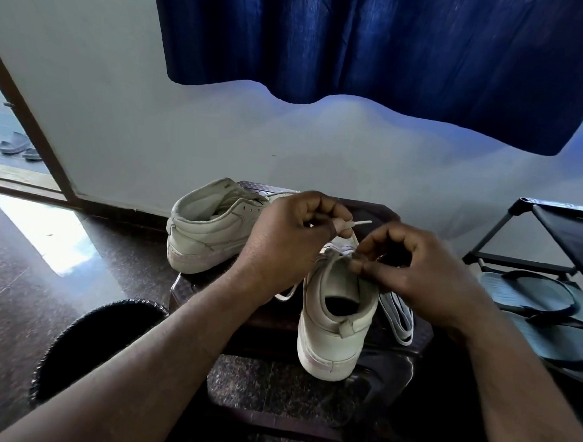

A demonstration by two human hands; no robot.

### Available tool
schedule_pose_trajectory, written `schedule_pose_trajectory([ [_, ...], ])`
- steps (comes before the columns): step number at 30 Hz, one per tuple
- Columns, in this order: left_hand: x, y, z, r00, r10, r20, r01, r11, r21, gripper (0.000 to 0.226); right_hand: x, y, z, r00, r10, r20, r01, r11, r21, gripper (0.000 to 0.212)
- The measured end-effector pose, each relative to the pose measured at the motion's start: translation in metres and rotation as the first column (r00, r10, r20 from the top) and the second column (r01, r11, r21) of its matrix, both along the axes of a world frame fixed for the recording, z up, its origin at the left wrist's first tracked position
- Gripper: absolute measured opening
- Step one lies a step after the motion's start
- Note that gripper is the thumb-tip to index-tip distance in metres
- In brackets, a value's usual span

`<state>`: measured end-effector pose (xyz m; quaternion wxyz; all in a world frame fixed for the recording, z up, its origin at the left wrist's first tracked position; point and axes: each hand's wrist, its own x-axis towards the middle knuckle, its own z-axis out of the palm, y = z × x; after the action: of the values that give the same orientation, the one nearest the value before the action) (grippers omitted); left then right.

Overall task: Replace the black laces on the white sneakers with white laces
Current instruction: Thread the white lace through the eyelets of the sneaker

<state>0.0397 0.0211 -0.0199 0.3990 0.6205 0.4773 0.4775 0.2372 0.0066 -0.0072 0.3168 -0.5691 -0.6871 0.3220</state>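
the left hand [292, 234] has thumb and forefinger curled tight on the flat white cotton lace [361, 223], just behind its stiff tip, which pokes out to the right. the right hand [417, 266] pinches at the top eyelet edge of the near white leather sneaker [335, 322]; what lies between those fingertips is hidden.

the lace looks light and limp, so it likely flops unless held close to the tip, the only part firm enough to push through a hole. the sneaker seems light and may slide; gripping the eyelet flap steadies it.

a folded spare white lace [397, 312] lies just beside it and a second white leather sneaker [211, 229] behind, all on a dark brown plastic stool [369, 206].
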Motion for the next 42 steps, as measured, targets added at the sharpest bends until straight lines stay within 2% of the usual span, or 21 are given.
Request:
schedule_pose_trajectory([
  [2,0.003,-0.001,-0.001,1.0,0.006,-0.021,-0.006,1.0,0.0,0.009,0.001,0.001,0.0,0.996,-0.046,-0.073,0.043,0.998,-0.047,0.016],
  [4,0.005,-0.002,-0.002,0.998,0.014,-0.068,-0.013,1.0,0.009,0.007,0.002,0.0,0.001,0.972,-0.086,-0.218,0.055,0.988,-0.143,0.015],
  [8,0.008,-0.006,-0.003,0.962,0.027,-0.27,-0.011,0.998,0.061,0.003,0.002,-0.001,0.005,0.892,-0.177,-0.417,0.048,0.952,-0.301,0.03],
  [11,0.01,-0.009,0.0,0.943,0.035,-0.33,-0.014,0.998,0.067,0.003,0.004,-0.001,0.005,0.829,-0.234,-0.507,0.026,0.923,-0.384,0.04],
  [16,0.013,-0.013,0.004,0.933,0.047,-0.356,-0.014,0.995,0.095,0.011,0.011,0.003,-0.004,0.741,-0.292,-0.605,-0.027,0.886,-0.462,0.018],
  [22,0.017,-0.017,0.007,0.933,0.065,-0.353,-0.029,0.994,0.106,0.011,0.013,0.006,-0.01,0.699,-0.323,-0.638,-0.06,0.863,-0.502,0.018],
  [28,0.021,-0.018,0.005,0.937,0.054,-0.344,-0.011,0.992,0.124,0.008,0.011,0.007,-0.01,0.704,-0.328,-0.63,-0.054,0.86,-0.507,0.033],
  [34,0.022,-0.016,0.006,0.925,0.079,-0.371,-0.046,0.994,0.099,0.02,0.011,0.006,-0.011,0.715,-0.311,-0.626,-0.054,0.869,-0.493,0.016],
  [38,0.026,-0.016,0.003,0.92,0.143,-0.365,-0.1,0.986,0.135,0.025,0.009,0.005,-0.011,0.73,-0.282,-0.622,-0.054,0.884,-0.465,0.009],
  [42,0.028,-0.015,0.0,0.925,0.165,-0.341,-0.124,0.982,0.141,0.029,0.009,0.004,-0.01,0.735,-0.269,-0.623,-0.052,0.893,-0.447,0.016],
])
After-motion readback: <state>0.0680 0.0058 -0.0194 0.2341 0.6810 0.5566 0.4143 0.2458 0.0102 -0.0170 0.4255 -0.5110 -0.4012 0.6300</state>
